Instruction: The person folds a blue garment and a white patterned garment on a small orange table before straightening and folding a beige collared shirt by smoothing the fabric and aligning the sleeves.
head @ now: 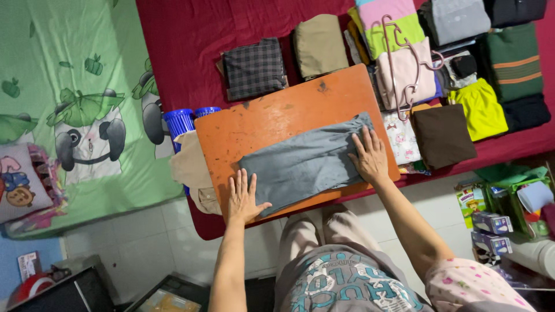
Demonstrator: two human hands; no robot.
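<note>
A grey garment (305, 163), folded into a long rectangle, lies flat on an orange board (272, 118). My left hand (243, 197) rests flat with fingers spread at the garment's left end, thumb on the cloth. My right hand (369, 156) presses flat on the garment's right end. Neither hand grips anything.
Folded clothes lie on the dark red cloth (185, 34) beyond the board: a plaid piece (254, 68), an olive one (319, 45), pink items with a hanger (404, 69), brown (442, 136) and yellow (480, 108) ones. A blue basket (179, 122) and beige garment (191, 169) sit left. Boxes (491, 231) stand right.
</note>
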